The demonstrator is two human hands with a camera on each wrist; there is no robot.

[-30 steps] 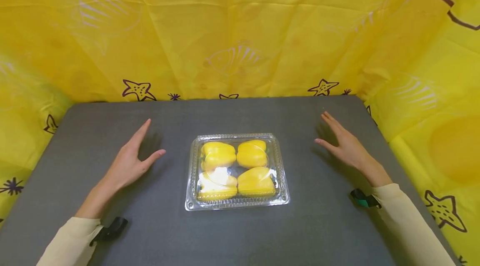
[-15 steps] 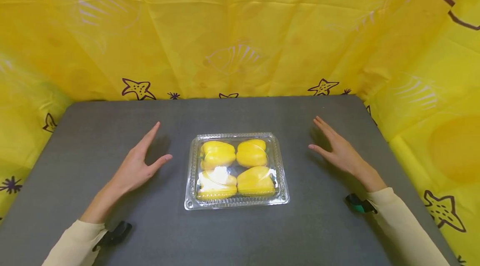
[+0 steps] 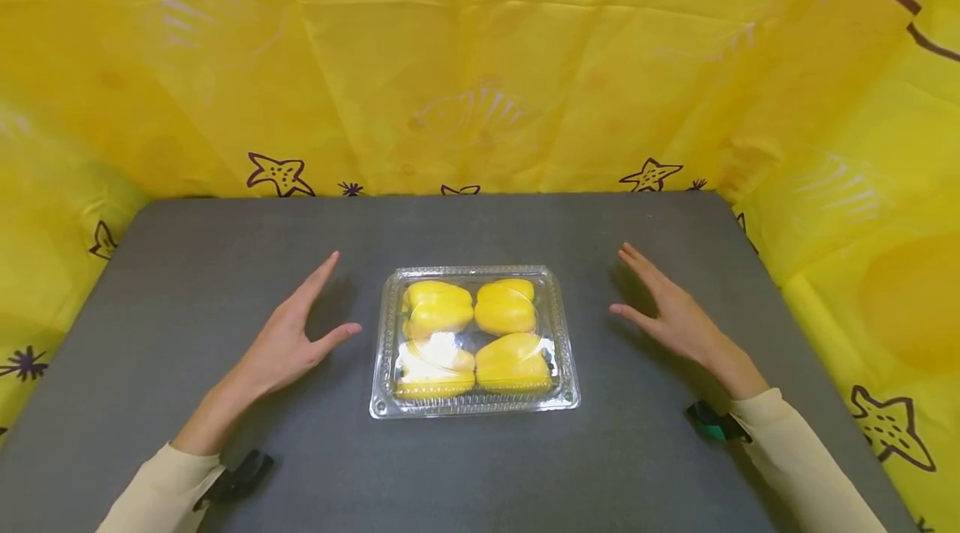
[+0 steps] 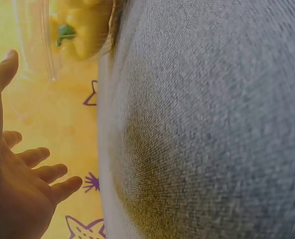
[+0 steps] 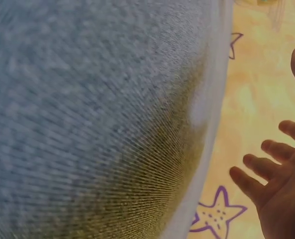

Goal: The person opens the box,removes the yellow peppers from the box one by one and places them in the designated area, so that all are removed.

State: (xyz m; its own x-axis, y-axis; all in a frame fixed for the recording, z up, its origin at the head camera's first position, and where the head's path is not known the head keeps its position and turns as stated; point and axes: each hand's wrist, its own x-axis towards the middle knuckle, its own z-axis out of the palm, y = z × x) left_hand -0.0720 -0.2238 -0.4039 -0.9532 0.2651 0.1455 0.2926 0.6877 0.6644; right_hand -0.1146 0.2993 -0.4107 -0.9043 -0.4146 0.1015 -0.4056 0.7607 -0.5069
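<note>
One clear plastic box (image 3: pixel 474 341) sits at the middle of the grey table (image 3: pixel 187 266), lid closed, with four yellow peppers (image 3: pixel 438 309) inside in two rows of two. The left hand (image 3: pixel 288 341) and right hand (image 3: pixel 671 312) flank it, one on each side, fingers straight and spread, holding nothing, not touching the box.
</note>
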